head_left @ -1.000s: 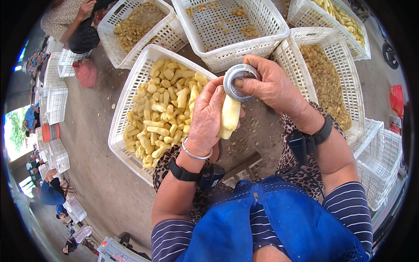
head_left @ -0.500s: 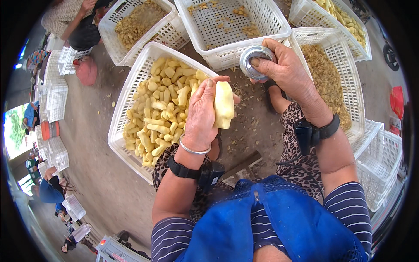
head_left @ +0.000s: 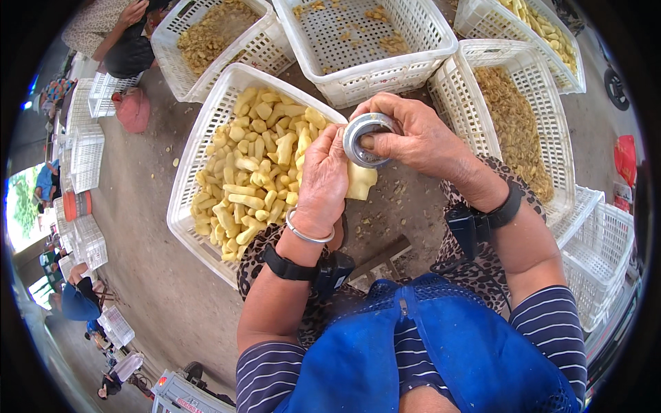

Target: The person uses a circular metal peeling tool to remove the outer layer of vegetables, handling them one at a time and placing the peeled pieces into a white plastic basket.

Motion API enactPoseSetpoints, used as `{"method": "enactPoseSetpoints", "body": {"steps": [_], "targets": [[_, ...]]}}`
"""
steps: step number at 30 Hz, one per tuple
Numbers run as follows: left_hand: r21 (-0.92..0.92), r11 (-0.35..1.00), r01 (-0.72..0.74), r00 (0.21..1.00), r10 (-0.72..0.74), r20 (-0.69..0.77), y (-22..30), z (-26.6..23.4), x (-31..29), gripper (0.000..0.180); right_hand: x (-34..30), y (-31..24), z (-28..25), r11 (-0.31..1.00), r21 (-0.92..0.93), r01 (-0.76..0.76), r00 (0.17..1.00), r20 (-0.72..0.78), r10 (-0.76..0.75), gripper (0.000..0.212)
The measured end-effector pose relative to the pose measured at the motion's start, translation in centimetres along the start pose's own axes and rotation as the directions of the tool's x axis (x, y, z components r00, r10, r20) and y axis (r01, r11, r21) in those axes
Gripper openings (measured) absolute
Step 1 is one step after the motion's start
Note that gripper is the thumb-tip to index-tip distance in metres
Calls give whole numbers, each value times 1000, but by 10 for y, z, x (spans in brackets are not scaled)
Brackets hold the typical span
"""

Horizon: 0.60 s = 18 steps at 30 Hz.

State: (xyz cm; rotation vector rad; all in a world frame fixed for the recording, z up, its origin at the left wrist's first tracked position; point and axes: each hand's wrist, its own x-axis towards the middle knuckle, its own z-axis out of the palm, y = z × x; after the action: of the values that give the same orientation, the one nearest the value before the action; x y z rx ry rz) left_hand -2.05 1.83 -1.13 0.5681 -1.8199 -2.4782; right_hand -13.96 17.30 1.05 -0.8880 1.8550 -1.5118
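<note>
My left hand is closed round a pale yellow piece of peeled ginger; its lower end shows beyond my fingers. In my right hand is a round grey metal ring-shaped tool, my thumb hooked into its hollow. The ring lies over the upper part of the ginger, against my left fingertips, and hides where the two meet. Beside my left hand stands a white plastic crate heaped with peeled yellow ginger.
Brown peelings lie in a white crate to the right. Ahead stands a crate with scattered scraps, flanked by crates of peelings and pale pieces. Stacked crates rise at far right. A person's arm shows at upper left.
My right hand has brought the metal ring left and down onto the ginger in my left hand. My left fingers have drawn in around the piece.
</note>
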Motion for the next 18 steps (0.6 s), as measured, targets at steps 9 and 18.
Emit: {"method": "enactPoseSetpoints", "body": {"steps": [9, 18], "targets": [[-203, 972, 118, 993, -116, 18, 8, 3, 4, 36, 1, -18, -6, 996, 46, -77, 984, -159, 84, 18], [-228, 950, 214, 977, -205, 61, 4, 0, 4, 38, 3, -20, -31, 938, 327, -111, 912, -342, 227, 24]]}}
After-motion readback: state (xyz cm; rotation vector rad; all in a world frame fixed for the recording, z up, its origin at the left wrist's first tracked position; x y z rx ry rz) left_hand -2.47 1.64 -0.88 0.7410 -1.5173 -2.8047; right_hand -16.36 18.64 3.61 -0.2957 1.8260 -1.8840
